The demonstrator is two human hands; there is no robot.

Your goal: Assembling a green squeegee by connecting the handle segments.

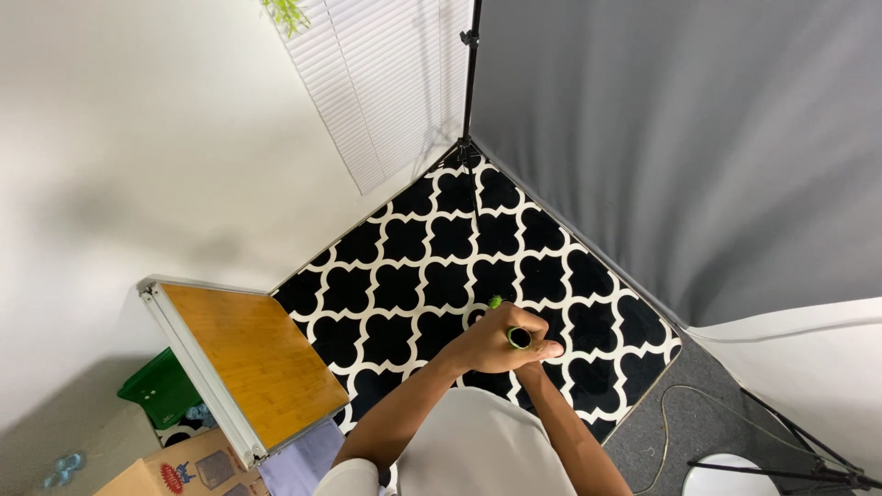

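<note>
Gripping a green marker [507, 323] — left hand [496, 344] closed, right hand [531, 370] beneath.

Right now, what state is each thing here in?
left hand: closed around the green tube
green tube: held, open end facing the camera
right hand: mostly hidden below the left hand, grip unclear
folding table: top bare
window blind: slats shut
patterned rug: lying flat

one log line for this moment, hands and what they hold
left hand: grips green tube | right hand: under left, touching | below: patterned rug | wooden table: at left
</note>
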